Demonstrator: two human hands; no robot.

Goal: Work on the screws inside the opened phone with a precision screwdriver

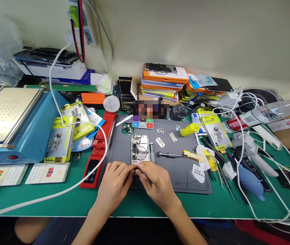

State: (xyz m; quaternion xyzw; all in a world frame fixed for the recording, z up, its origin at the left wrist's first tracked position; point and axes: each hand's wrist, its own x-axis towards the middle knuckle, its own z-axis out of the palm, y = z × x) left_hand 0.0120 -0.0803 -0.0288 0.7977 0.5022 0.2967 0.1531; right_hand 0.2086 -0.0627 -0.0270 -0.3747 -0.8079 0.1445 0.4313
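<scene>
A phone [141, 149] is lying opened on a grey mat [178, 178]: uncovering is evidently done, closing up not yet. Its pale frame is enclosing exposed parts, one grey and rounded. The left hand [116, 179] and right hand [157, 180] are meeting at its near end; whether they are gripping anything cannot be told. Rightward, a screwdriver [169, 154] is lying apart.

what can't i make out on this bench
Head view:
Lower end of the opened phone: covered by the left hand and right hand.
Anything between the fingers: hidden by the hands.
Things under the pixelated patch: blurred.
Blue machine: cut off by the left edge.
</scene>
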